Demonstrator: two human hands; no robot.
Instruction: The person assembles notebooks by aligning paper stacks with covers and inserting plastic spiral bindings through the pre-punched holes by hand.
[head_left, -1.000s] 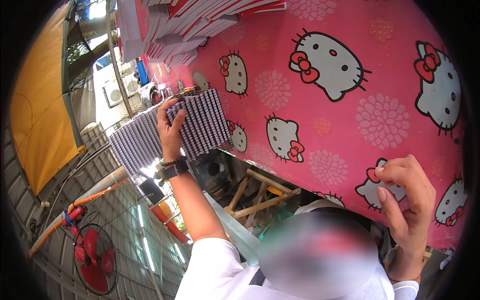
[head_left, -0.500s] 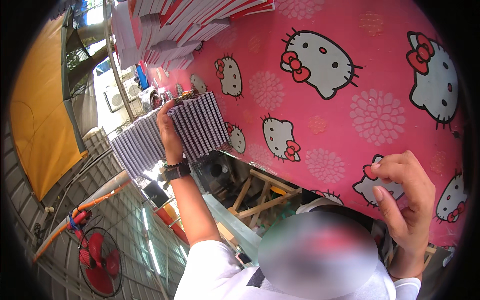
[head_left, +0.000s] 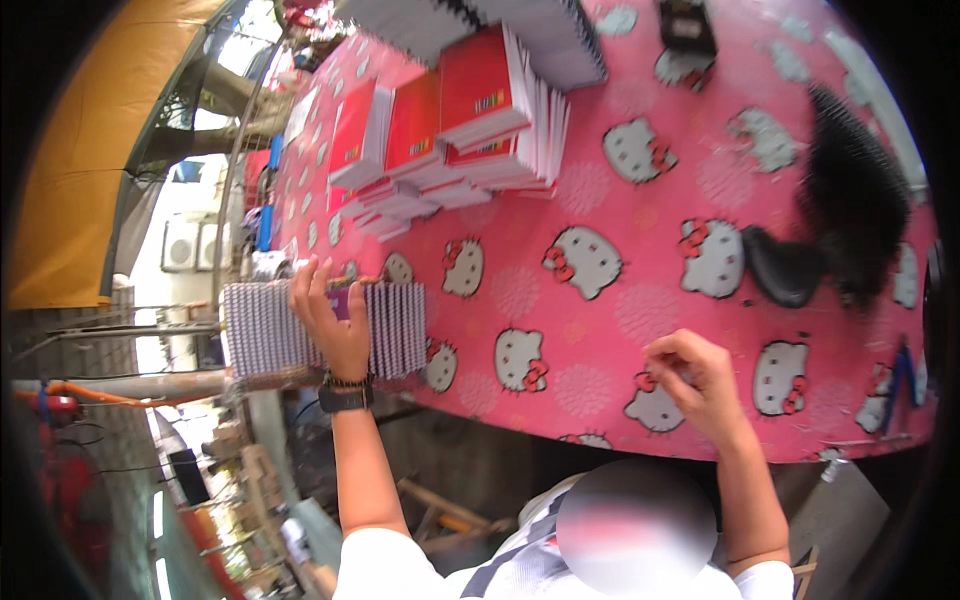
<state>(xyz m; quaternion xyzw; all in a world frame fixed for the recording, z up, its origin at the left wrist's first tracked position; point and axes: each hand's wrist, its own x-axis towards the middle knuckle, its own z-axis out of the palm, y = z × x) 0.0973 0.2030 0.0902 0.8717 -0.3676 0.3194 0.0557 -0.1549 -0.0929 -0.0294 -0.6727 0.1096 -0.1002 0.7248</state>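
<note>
My left hand [head_left: 335, 325] lies with fingers stretched out across a row of spiral-bound notebooks [head_left: 265, 325] at the table's left edge. The notebooks stand packed side by side, their coil edges upward. A patch of purple shows beside my left thumb. My right hand [head_left: 700, 380] hovers over the near part of the pink patterned tablecloth [head_left: 610, 330]. Its fingers are loosely bent, with a gap between thumb and forefinger and nothing visible between them.
Stacks of red-covered booklets [head_left: 415, 120] stand farther back, beside larger spiral-bound stacks [head_left: 560, 45]. On the right lie a black bristly pile [head_left: 850, 190], a curved black object [head_left: 785, 270] and a blue-handled tool [head_left: 903, 375]. A black box [head_left: 688, 28] sits at the back.
The view has swung, bringing in more of the table's far and right sides. My left hand stays on the notebooks. My right hand has moved inward, its fingers bent closer together.
</note>
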